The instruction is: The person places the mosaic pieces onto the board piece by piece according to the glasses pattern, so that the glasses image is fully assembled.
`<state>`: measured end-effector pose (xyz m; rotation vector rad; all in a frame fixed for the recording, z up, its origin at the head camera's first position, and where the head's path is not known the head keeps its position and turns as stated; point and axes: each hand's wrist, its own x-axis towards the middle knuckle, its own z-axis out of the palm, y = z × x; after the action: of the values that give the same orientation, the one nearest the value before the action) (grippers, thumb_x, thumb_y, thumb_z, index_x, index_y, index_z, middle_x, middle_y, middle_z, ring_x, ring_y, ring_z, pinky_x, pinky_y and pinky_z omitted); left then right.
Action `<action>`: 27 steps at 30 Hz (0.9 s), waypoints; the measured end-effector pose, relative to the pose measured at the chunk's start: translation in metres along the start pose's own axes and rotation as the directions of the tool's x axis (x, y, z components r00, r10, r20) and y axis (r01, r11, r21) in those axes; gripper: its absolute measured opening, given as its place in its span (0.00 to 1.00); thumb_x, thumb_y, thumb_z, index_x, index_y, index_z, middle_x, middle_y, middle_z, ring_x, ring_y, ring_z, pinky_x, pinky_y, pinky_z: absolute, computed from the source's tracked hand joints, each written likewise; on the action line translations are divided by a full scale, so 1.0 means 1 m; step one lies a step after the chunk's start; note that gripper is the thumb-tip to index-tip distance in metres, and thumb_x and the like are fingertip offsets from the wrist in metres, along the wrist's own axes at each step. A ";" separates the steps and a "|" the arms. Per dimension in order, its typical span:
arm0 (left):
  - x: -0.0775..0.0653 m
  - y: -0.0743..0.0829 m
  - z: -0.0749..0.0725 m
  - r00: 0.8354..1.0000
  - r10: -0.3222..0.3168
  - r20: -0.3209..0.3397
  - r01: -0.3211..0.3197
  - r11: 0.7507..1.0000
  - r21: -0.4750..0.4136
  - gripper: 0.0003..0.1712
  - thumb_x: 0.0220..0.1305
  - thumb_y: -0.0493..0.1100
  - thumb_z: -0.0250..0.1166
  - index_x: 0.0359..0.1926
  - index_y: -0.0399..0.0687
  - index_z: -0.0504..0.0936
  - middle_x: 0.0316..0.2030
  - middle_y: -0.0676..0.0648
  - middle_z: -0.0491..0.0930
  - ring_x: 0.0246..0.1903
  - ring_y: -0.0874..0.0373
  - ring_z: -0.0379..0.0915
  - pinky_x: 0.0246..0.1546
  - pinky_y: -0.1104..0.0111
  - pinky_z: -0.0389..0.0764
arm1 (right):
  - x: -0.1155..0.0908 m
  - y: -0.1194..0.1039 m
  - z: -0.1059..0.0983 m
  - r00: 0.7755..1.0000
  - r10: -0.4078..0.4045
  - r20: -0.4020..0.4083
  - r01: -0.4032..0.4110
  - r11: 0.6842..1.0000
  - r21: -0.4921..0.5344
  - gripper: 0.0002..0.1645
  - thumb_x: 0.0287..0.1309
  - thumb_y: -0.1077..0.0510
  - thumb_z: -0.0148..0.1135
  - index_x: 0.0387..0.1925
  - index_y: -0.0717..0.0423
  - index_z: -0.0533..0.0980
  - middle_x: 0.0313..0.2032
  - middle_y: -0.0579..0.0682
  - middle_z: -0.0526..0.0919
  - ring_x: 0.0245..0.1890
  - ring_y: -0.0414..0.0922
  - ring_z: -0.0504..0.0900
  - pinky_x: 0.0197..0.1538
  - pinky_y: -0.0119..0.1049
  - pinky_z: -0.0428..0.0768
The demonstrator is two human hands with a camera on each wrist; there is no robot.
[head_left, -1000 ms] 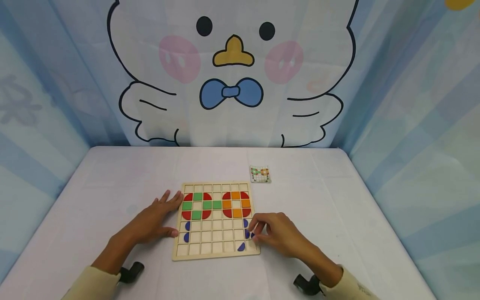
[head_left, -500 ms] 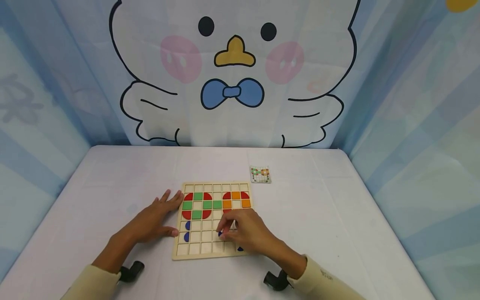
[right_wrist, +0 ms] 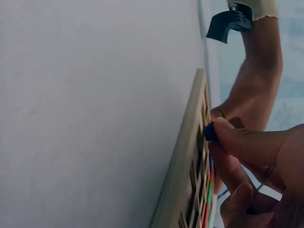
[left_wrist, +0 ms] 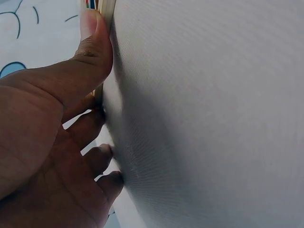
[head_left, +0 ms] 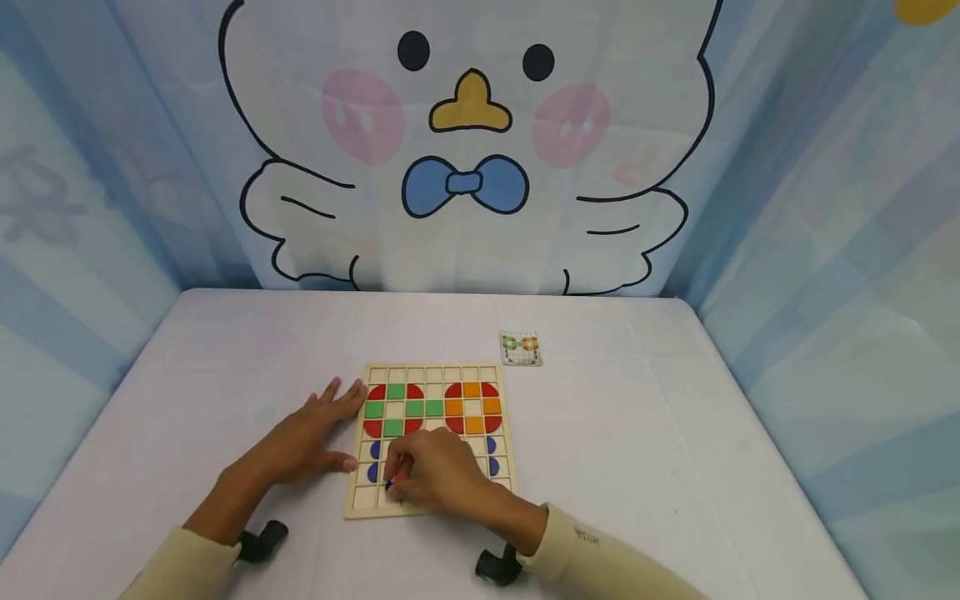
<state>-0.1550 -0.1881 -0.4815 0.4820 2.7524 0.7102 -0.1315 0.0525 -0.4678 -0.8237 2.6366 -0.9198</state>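
A wooden grid board [head_left: 412, 497] lies on the table, with red, green, orange and blue pieces set in its squares. My left hand [head_left: 303, 437] rests along the board's left edge, fingers spread; in the left wrist view its thumb [left_wrist: 92, 42] touches the frame. My right hand [head_left: 438, 471] is over the board's lower left part and pinches a small blue piece [right_wrist: 210, 132] between thumb and finger, close to the grid. Two blue half-round pieces [head_left: 373, 472] sit in the left column, and two blue pieces [head_left: 492, 467] in the right column. The right hand hides several lower squares.
A small card [head_left: 521, 348] with a printed coloured pattern lies behind the board's far right corner. A white cloth covers the table [head_left: 637, 417]. A curtain [head_left: 465, 250] with a cartoon figure hangs behind it, with blue curtains at both sides.
My right hand has moved from the board's right edge leftward across it, carrying the blue piece to the lower left squares. The left hand has stayed at the left edge.
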 end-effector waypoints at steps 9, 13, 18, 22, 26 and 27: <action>-0.001 0.001 -0.001 1.000 0.005 0.001 -0.005 1.000 -0.005 0.66 0.52 0.58 0.81 0.84 0.48 0.55 0.84 0.38 0.53 0.83 0.28 0.39 0.76 0.29 0.52 | 0.003 -0.008 0.010 0.999 0.034 -0.003 -0.034 0.999 -0.035 0.08 0.53 0.57 0.84 0.29 0.44 0.88 0.19 0.32 0.78 0.23 0.28 0.73 0.26 0.25 0.71; -0.001 0.003 -0.002 1.000 -0.002 0.008 0.002 1.000 -0.013 0.65 0.53 0.57 0.82 0.84 0.48 0.55 0.84 0.38 0.52 0.83 0.28 0.38 0.77 0.30 0.51 | 0.001 -0.011 0.012 0.999 0.036 -0.005 -0.036 0.999 -0.038 0.10 0.53 0.58 0.84 0.26 0.43 0.87 0.17 0.32 0.77 0.22 0.28 0.73 0.25 0.25 0.70; 0.000 0.003 -0.002 1.000 0.010 0.002 -0.010 1.000 -0.011 0.65 0.52 0.56 0.82 0.84 0.46 0.56 0.83 0.37 0.53 0.83 0.28 0.39 0.77 0.30 0.51 | 0.000 -0.012 0.014 1.000 0.015 -0.002 -0.015 0.999 -0.047 0.12 0.55 0.58 0.83 0.23 0.42 0.86 0.18 0.31 0.79 0.23 0.27 0.73 0.27 0.23 0.71; 0.001 0.002 -0.001 1.000 0.020 -0.004 -0.020 1.000 -0.010 0.65 0.52 0.56 0.82 0.84 0.46 0.56 0.83 0.37 0.53 0.83 0.28 0.40 0.77 0.30 0.51 | -0.002 -0.012 0.013 1.000 0.001 -0.002 -0.001 0.999 -0.048 0.11 0.56 0.58 0.82 0.24 0.42 0.87 0.19 0.30 0.81 0.25 0.26 0.73 0.29 0.23 0.71; 0.001 0.000 0.000 1.000 0.025 0.000 -0.025 1.000 -0.016 0.66 0.52 0.57 0.82 0.84 0.47 0.56 0.83 0.37 0.53 0.83 0.27 0.39 0.77 0.30 0.51 | -0.004 -0.009 0.009 1.000 -0.003 -0.010 0.003 1.000 -0.024 0.07 0.58 0.57 0.81 0.28 0.42 0.89 0.22 0.30 0.83 0.26 0.26 0.74 0.31 0.23 0.72; 0.002 0.000 0.000 1.000 0.027 0.002 -0.027 0.999 -0.018 0.66 0.52 0.58 0.82 0.84 0.47 0.56 0.83 0.37 0.53 0.83 0.27 0.39 0.77 0.30 0.50 | -0.005 -0.007 0.008 1.000 -0.001 -0.017 0.001 1.000 -0.021 0.05 0.59 0.56 0.81 0.30 0.42 0.89 0.23 0.30 0.84 0.28 0.26 0.75 0.33 0.23 0.72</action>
<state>-0.1565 -0.1877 -0.4815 0.5172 2.7393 0.7402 -0.1210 0.0470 -0.4690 -0.8259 2.6650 -0.9050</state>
